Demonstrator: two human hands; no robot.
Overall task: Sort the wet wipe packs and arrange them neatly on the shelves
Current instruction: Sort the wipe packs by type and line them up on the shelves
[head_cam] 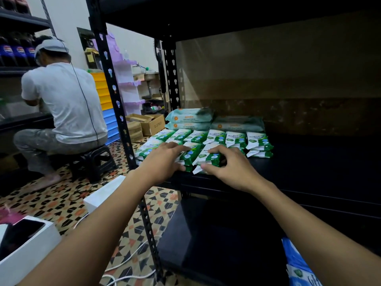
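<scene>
Both hands are down on the front row of packs. The left hand [165, 159] lies flat with fingers mostly straight, pressing on top of a green wipe pack [188, 154] near the shelf's front edge, thumb at the pack's near end. The right hand [223, 165] has its fingers curled over the next green pack [212, 157] with the thumb at the near end, so it's pinching that one, which sits tilted and pokes slightly past the front edge.

The black shelf [309, 162] carries everything in its left half: a back row of small green-and-white packs [216, 138] standing side by side, some stacked two high at the right end [259, 144], and the front row under the hands. Behind them, toward the back left corner, two larger pale teal packs [189, 118] are stacked, with another teal pack [237, 123] just beside them on the right.

The whole right half of the shelf is bare dark board out to the right edge, and there's open board between the rows and the back wall too. The lower shelf [216, 234] is dark; I can't tell what's on it.

Off the shelf: a cardboard box [153, 124] on the floor past the left upright, a white box [26, 248] at lower left, and a person in a white shirt [61, 100] sitting on a stool, facing away. A blue packet [296, 263] peeks in at lower right.
</scene>
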